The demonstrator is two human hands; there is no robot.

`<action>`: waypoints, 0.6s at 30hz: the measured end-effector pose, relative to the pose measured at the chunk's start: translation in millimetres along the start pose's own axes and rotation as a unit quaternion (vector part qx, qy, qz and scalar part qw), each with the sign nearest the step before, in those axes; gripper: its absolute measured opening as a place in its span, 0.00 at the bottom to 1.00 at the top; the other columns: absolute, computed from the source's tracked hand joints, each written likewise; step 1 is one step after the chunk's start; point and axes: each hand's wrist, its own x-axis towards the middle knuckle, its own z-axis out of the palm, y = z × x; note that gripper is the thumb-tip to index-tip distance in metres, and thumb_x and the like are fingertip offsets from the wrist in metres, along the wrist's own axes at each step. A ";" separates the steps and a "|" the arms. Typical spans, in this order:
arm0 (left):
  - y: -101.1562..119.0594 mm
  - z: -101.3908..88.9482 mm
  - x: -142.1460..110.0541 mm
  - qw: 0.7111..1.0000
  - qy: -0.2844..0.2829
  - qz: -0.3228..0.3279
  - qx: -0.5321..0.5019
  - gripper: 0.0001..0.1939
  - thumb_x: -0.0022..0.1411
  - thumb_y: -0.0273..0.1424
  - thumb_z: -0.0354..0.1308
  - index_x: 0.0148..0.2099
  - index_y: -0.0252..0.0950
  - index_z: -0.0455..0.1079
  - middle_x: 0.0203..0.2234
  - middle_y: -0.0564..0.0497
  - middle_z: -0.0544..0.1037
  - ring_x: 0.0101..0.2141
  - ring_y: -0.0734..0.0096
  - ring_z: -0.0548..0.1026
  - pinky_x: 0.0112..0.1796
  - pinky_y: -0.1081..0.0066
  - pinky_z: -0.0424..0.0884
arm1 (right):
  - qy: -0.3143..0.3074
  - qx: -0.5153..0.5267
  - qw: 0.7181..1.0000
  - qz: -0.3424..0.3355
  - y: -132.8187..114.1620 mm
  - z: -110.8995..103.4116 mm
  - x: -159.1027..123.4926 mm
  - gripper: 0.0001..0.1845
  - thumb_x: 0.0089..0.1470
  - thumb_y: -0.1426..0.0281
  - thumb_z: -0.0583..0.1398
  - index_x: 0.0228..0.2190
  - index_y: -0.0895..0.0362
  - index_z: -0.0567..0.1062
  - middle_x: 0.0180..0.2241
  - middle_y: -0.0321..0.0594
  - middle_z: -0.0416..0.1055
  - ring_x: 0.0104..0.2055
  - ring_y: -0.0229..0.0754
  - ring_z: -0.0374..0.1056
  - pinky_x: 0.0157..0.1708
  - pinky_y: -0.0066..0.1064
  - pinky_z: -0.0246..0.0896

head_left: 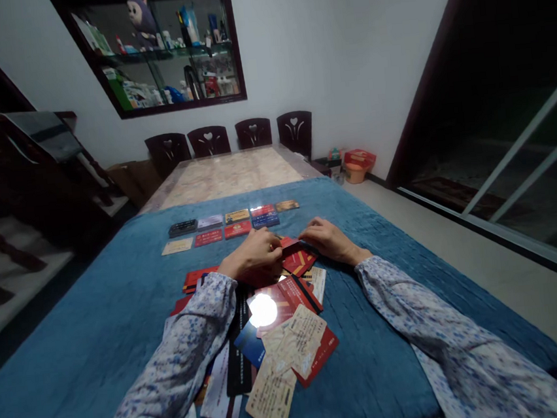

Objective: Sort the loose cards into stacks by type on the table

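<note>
Between my two hands is a red card [289,241], tilted, with its edge toward me. Fingers of my left hand [259,250] close on its left end, and those of my right hand [325,236] pinch its right end. Below my hands spreads a loose heap of cards: a red card with a dark stripe [294,294], a black card [237,364], a blue card [250,344] and cream cards [272,393]. My left forearm hides part of the heap. Beyond my hands lie rows of small card stacks, among them a yellow one [236,217] and a black one [182,228].
A blue cloth [134,302] covers the near part of the table; its far part is bare marble [235,169]. Several dark chairs [295,132] stand at the far end. On the floor at right sits an orange bucket [354,173]. Shelves [165,52] are set in the wall.
</note>
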 end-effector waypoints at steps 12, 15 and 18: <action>-10.2 1.5 5.3 0.999 0.047 0.004 0.006 0.14 0.65 0.25 0.52 0.35 0.35 0.80 0.33 0.45 0.81 0.38 0.63 0.75 0.43 0.66 0.69 | 0.061 -0.023 0.997 0.030 -5.7 -0.6 4.9 0.18 0.70 0.69 0.52 0.42 0.55 0.82 0.34 0.47 0.79 0.41 0.49 0.67 0.43 0.40 0.67; -11.1 5.3 6.2 0.998 0.066 -0.008 0.011 0.13 0.65 0.25 0.54 0.38 0.36 0.81 0.35 0.43 0.81 0.40 0.61 0.75 0.44 0.64 0.70 | 0.071 -0.023 0.996 0.046 -6.8 0.2 5.1 0.18 0.70 0.68 0.52 0.43 0.55 0.82 0.35 0.48 0.79 0.41 0.49 0.68 0.43 0.40 0.66; -10.9 8.3 6.7 0.997 0.072 -0.015 0.006 0.13 0.64 0.24 0.54 0.41 0.37 0.81 0.36 0.43 0.81 0.41 0.59 0.75 0.45 0.63 0.70 | 0.069 -0.017 0.996 0.052 -7.0 2.5 5.4 0.17 0.69 0.70 0.52 0.46 0.55 0.81 0.36 0.48 0.79 0.42 0.50 0.68 0.45 0.42 0.67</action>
